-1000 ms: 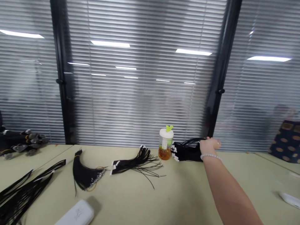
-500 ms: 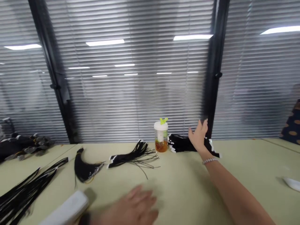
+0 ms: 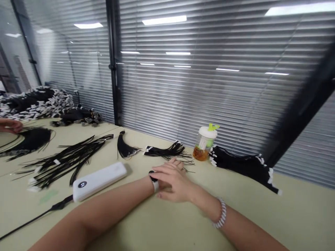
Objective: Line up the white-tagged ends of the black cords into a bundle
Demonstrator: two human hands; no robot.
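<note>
Two bare forearms slant inward over the smooth, pale table [image 3: 157, 223], the right one ringed by a coiled, banded bracelet [image 3: 222, 213]. The right hand [image 3: 176, 182] crosses over the left hand [image 3: 178, 164], its fingers extended close together and reaching the round, dark-faced watch [image 3: 153, 176], thumb apart below; the left hand is mostly covered, so I cannot tell how its fingers stand. Beside the left forearm lies a white block [image 3: 101, 179] with rounded corners. Just beyond the hands is the middle cable bundle [image 3: 164, 152], black, thin-stranded and fanned; then a clear jar [image 3: 205, 144], amber-bottomed, and slatted blinds [image 3: 180, 94].
</note>
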